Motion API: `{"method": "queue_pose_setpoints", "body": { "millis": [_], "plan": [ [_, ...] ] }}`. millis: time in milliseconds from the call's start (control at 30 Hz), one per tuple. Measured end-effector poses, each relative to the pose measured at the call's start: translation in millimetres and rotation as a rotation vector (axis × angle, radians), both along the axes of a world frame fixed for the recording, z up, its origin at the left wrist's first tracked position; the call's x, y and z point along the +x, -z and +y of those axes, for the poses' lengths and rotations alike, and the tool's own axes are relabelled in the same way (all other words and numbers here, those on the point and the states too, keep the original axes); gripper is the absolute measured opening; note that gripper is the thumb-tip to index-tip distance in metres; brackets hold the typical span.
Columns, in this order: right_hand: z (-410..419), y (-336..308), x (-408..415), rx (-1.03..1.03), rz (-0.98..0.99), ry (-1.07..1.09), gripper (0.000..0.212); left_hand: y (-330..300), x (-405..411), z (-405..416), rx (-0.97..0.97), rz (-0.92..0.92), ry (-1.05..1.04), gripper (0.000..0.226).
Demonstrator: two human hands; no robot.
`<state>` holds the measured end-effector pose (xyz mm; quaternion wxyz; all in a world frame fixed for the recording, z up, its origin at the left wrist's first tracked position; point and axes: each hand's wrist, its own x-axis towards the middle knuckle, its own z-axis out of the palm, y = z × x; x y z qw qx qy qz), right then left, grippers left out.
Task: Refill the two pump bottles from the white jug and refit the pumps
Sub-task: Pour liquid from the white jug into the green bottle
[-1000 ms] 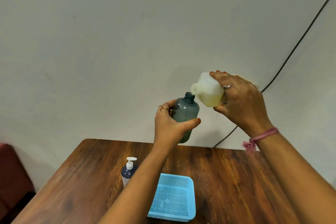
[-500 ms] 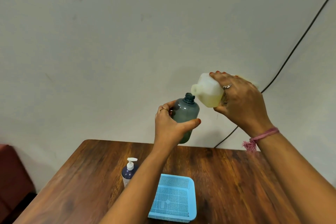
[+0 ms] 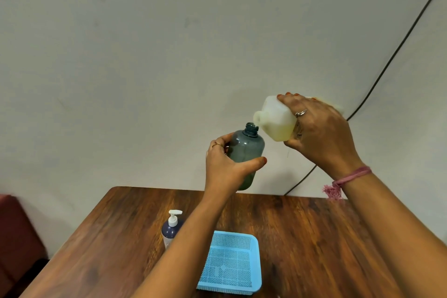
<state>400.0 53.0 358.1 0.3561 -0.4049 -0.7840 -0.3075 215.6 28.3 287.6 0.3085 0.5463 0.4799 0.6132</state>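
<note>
- My left hand [image 3: 226, 167] fingers grip grey bottle [image 3: 245, 150], neck open, upright.
- My right hand [image 3: 319, 135] fingers grip white jug [image 3: 273, 120], tipped; spout just above the bottle neck.

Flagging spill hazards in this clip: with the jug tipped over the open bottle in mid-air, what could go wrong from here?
1. The white jug spout sits beside, not over, the narrow neck of the grey bottle, so liquid could miss and fall on the table.
2. The left hand holds that bottle aloft and tilted, unsupported; added weight could shift it.
</note>
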Motion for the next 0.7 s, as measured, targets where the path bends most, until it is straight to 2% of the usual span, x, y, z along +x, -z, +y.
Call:
{"method": "queue_pose_setpoints", "body": {
  "millis": [700],
  "plan": [
    [0.9,0.5,5.5,-0.01,-0.003,0.002,0.084,-0.1,5.4,-0.4,-0.012,0.009,0.001,0.077]
  ]
}}
